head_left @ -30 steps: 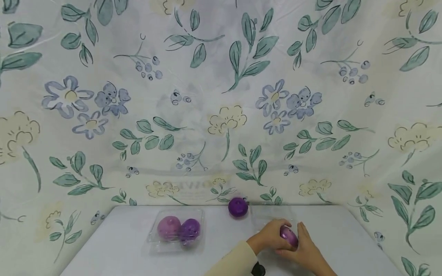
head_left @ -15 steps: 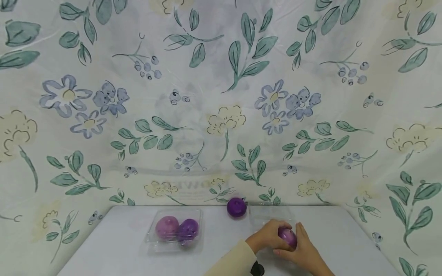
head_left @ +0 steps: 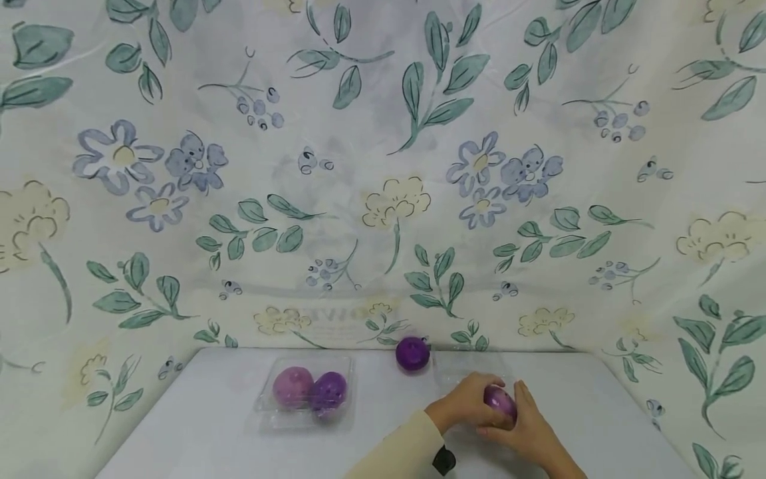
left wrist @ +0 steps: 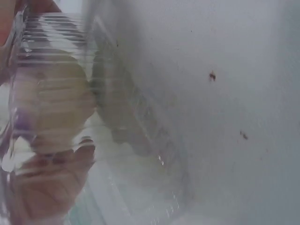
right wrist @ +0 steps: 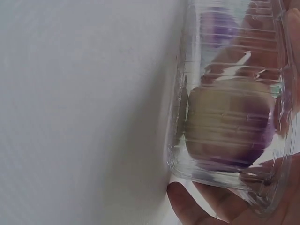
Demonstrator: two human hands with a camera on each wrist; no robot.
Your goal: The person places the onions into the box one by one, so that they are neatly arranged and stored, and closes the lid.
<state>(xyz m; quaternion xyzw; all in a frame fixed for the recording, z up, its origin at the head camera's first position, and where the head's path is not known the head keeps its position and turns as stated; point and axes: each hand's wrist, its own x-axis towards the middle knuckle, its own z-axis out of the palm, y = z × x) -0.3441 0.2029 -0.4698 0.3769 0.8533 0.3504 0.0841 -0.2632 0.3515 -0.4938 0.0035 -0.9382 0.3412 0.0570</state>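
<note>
A shiny purple onion point(head_left: 500, 403) sits between my two hands in the head view. My left hand point(head_left: 467, 402) reaches over from the left, its fingers and thumb curled round the onion. My right hand point(head_left: 523, 429) stands at the right side, thumb low and fingers upright, gripping the end of a clear plastic container point(head_left: 451, 366). In the right wrist view the onion point(right wrist: 229, 124), pale on one side and purple on the other, shows through the ribbed container wall point(right wrist: 177, 117). Right-hand fingers point(right wrist: 187, 204) lie outside its lower end. In the head view the hands hide most of the container.
A second clear container point(head_left: 281, 420) on the left holds a pink onion point(head_left: 292, 387) and a purple onion point(head_left: 330, 391). One dark purple onion point(head_left: 413, 354) lies at the back edge of the white table point(head_left: 215, 399). Floral cloth point(head_left: 395, 259) hangs behind.
The head view has shifted slightly, moving the table up in the picture. Both hands and the onion between them stay nearly in place.
</note>
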